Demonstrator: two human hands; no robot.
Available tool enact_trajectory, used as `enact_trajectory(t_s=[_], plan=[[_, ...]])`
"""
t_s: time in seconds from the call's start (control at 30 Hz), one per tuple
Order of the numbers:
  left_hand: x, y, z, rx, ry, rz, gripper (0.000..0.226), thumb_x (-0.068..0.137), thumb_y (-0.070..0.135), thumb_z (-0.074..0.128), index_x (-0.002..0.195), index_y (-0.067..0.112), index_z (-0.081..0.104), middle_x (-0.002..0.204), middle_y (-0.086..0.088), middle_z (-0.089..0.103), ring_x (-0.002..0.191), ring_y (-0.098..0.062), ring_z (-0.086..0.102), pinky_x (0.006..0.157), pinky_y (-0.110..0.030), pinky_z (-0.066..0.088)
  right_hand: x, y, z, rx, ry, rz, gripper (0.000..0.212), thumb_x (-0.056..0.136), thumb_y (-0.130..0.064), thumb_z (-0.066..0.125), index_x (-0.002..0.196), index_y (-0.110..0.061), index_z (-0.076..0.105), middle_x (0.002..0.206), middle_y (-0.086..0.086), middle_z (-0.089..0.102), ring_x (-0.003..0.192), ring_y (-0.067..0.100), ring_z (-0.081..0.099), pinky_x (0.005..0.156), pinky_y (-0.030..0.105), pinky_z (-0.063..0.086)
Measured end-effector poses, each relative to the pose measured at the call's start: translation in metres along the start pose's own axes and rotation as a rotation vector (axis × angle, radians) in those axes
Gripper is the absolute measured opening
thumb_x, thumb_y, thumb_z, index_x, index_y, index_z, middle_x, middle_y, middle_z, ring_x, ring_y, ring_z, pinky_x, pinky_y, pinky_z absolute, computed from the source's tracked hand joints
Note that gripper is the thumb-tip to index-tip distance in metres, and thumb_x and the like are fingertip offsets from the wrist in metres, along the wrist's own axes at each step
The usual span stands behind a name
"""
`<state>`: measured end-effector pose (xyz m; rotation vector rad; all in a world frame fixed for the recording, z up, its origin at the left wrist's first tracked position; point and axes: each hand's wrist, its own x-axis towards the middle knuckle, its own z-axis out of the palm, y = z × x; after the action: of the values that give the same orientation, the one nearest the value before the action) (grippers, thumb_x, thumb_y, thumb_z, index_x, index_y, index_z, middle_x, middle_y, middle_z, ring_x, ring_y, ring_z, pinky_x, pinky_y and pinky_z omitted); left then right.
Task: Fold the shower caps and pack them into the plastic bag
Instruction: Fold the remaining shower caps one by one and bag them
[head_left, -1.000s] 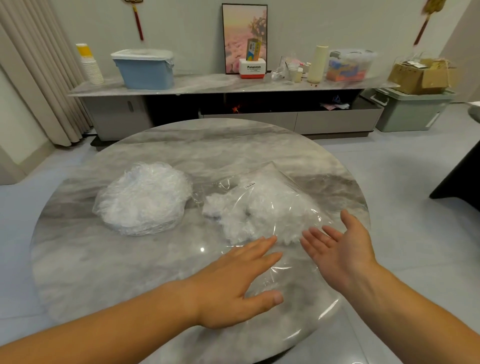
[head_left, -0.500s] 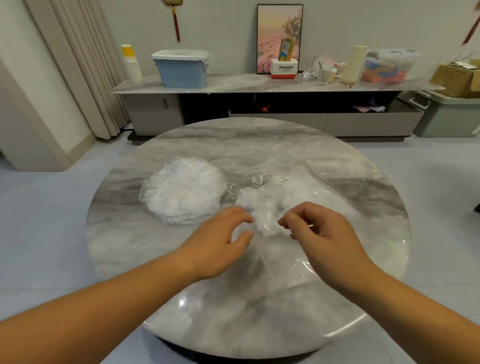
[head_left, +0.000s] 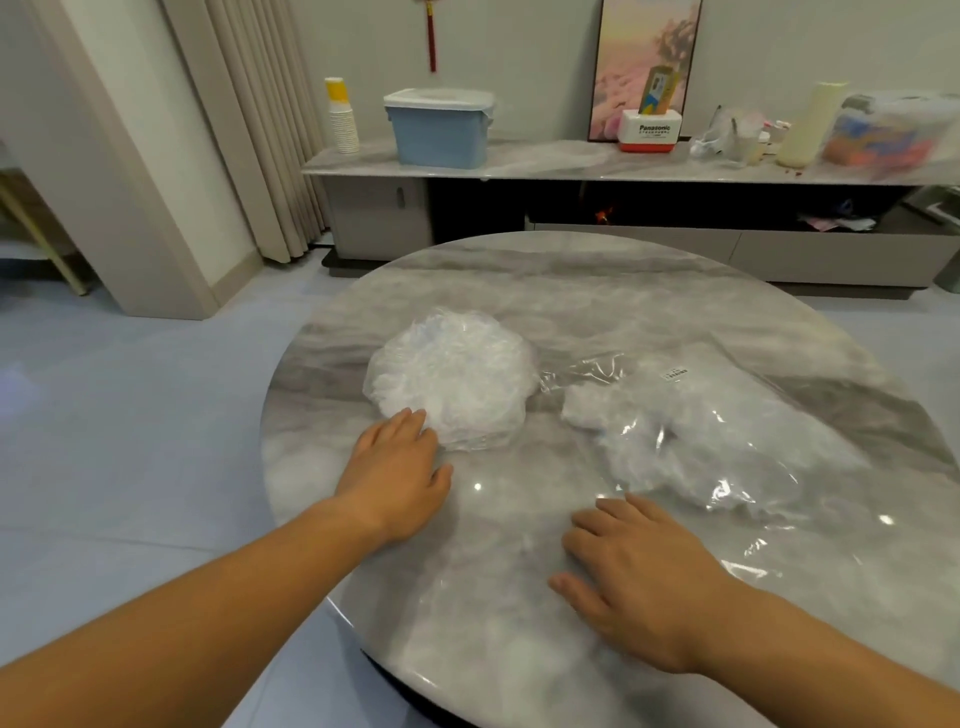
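I see a counter (head_left: 571, 291) marbled in grey and white streaks. The caps (head_left: 452, 374) on it are frosty white. The bag (head_left: 727, 431) is clear with bright glints and a small white label (head_left: 674, 373). Behind, I make out a pale blue bin (head_left: 439, 135), white cups (head_left: 343, 122) topped with yellow, a white-and-red box (head_left: 649, 132), a pink picture (head_left: 644, 47) and beige curtains (head_left: 249, 130).
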<state>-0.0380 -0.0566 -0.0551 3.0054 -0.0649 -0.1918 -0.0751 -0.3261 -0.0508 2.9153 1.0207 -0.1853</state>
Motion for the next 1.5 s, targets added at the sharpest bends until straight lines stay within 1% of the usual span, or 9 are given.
enact_trajectory(t_s=[0.1,0.2,0.5,0.77,0.97,1.13,1.3,1.4,1.5], plan=[[0.001,-0.002,0.0,-0.024,0.107,0.035,0.038,0.101,0.041,0.038,0.131,0.019,0.049,0.141,0.004,0.044,0.138,-0.016,0.034,0.117,-0.03,0.018,0.001,0.005,-0.007,0.01,-0.037,0.032,0.063,0.09,-0.067,0.005,0.097,-0.028,0.054,0.104,-0.006,0.059,0.109,0.02,0.055,0.108,0.037,0.032],[-0.001,-0.001,-0.001,-0.041,0.15,0.066,0.036,0.101,0.04,0.04,0.128,0.019,0.052,0.138,0.005,0.045,0.135,-0.015,0.036,0.115,-0.029,0.02,-0.002,0.009,-0.015,0.03,-0.053,0.054,0.06,0.083,-0.07,-0.005,0.095,-0.034,0.042,0.105,-0.011,0.057,0.111,0.014,0.053,0.111,0.032,0.026],[-0.006,-0.006,-0.001,-0.012,0.004,0.064,0.05,0.104,0.048,0.033,0.149,0.028,0.04,0.169,-0.001,-0.009,0.154,-0.018,-0.011,0.121,-0.038,-0.001,-0.013,0.005,-0.011,0.116,-0.031,0.047,0.074,0.085,-0.071,-0.003,0.109,-0.033,0.056,0.105,-0.015,0.058,0.109,0.01,0.051,0.103,0.024,0.032],[-0.011,-0.006,-0.001,-0.032,0.098,0.141,0.059,0.103,0.043,0.039,0.158,0.023,0.026,0.164,0.005,0.02,0.151,-0.012,0.012,0.119,-0.031,0.004,-0.013,0.011,-0.005,0.172,0.006,0.023,0.068,0.09,-0.07,0.007,0.12,-0.035,0.057,0.117,-0.019,0.057,0.114,0.009,0.051,0.102,0.023,0.033],[-0.018,-0.013,-0.001,0.017,0.21,0.203,0.07,0.091,0.048,0.023,0.152,0.02,0.042,0.156,0.003,0.04,0.144,-0.016,0.034,0.115,-0.026,0.013,-0.01,0.009,-0.006,0.223,0.032,-0.01,0.075,0.088,-0.07,0.01,0.137,-0.033,0.054,0.15,-0.015,0.044,0.139,0.008,0.039,0.115,0.021,0.023],[-0.039,-0.004,-0.005,0.155,0.356,0.418,0.052,0.089,0.037,0.043,0.128,0.013,0.066,0.127,-0.001,0.065,0.114,-0.019,0.061,0.101,-0.029,0.036,-0.01,0.008,-0.006,0.221,0.174,-0.076,0.055,0.096,-0.062,0.03,0.134,-0.032,0.057,0.167,-0.002,0.019,0.146,0.02,0.035,0.111,0.033,0.039],[-0.085,0.02,0.009,0.101,0.183,0.692,0.044,0.088,0.037,0.048,0.124,0.018,0.066,0.123,0.002,0.064,0.107,-0.015,0.063,0.092,-0.029,0.052,-0.018,0.002,-0.002,0.088,0.244,-0.268,0.039,0.097,-0.052,0.049,0.128,-0.032,0.064,0.17,0.004,0.009,0.155,0.027,0.015,0.115,0.041,0.035],[-0.106,0.025,0.016,0.065,0.092,0.801,0.04,0.092,0.036,0.049,0.123,0.019,0.066,0.124,0.004,0.064,0.105,-0.015,0.064,0.091,-0.03,0.054,-0.03,-0.001,0.005,0.026,0.192,-0.356,0.035,0.098,-0.052,0.046,0.12,-0.033,0.065,0.169,0.001,0.014,0.156,0.025,0.01,0.12,0.041,0.019],[-0.112,0.02,0.02,-0.019,0.058,0.835,0.04,0.094,0.036,0.051,0.128,0.019,0.064,0.127,0.005,0.065,0.108,-0.014,0.065,0.088,-0.032,0.057,-0.044,-0.003,0.016,0.0,0.149,-0.364,0.039,0.099,-0.05,0.044,0.125,-0.029,0.064,0.155,-0.004,0.043,0.151,0.022,0.028,0.119,0.043,0.02]])
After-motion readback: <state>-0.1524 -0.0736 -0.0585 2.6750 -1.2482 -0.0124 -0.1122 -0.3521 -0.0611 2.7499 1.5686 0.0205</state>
